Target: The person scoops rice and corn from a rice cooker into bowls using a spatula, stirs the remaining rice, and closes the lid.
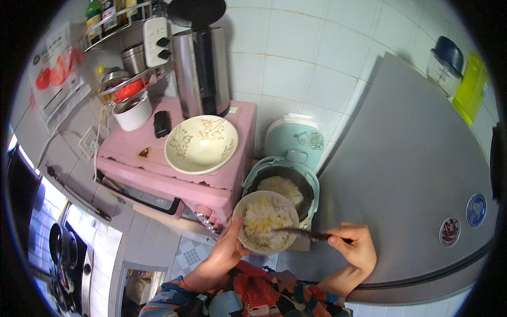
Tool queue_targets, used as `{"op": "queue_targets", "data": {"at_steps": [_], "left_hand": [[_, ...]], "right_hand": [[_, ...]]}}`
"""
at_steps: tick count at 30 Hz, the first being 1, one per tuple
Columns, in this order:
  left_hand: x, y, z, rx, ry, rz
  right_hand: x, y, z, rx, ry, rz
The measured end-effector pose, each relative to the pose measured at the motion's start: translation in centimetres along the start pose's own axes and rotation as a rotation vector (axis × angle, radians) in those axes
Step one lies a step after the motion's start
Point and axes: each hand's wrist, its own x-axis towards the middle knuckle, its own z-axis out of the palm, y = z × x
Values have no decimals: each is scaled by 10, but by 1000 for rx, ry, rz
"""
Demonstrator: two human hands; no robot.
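Observation:
My left hand [225,247] grips the left side of a pale patterned bowl [292,216]. White rice with yellow bits [265,226] fills much of it. Between the thumb and fingers of my right hand [356,245] is the handle of a dark rice paddle [303,233], whose blade end reaches over the rice in the bowl. Just beyond the bowl stands a light-green rice cooker [315,186] with its lid [295,136] raised. More cooked rice [279,186] lies in its dark inner pot [307,202]. The bowl hides the pot's near edge.
A pink toaster oven [130,154] at left carries a large cream bowl [202,146], a steel electric kettle [220,71] with raised lid, a white pot [136,115] and a black object [162,123]. A grey refrigerator [396,170] stands close on the right. Pans [59,241] rest at far left.

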Motion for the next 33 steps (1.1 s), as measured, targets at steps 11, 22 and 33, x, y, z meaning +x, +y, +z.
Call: {"op": "queue_targets", "data": {"at_steps": [11,22,33], "left_hand": [[-104,9,3,56,205,184],[-168,47,-38,220,207,451],[-207,100,-100,60,275,553]], "right_hand": [[54,-50,45,-175,-306,-464],[100,-152,111,-656,-510,-1009],[108,-204,190,-562,-298,-863]]}}
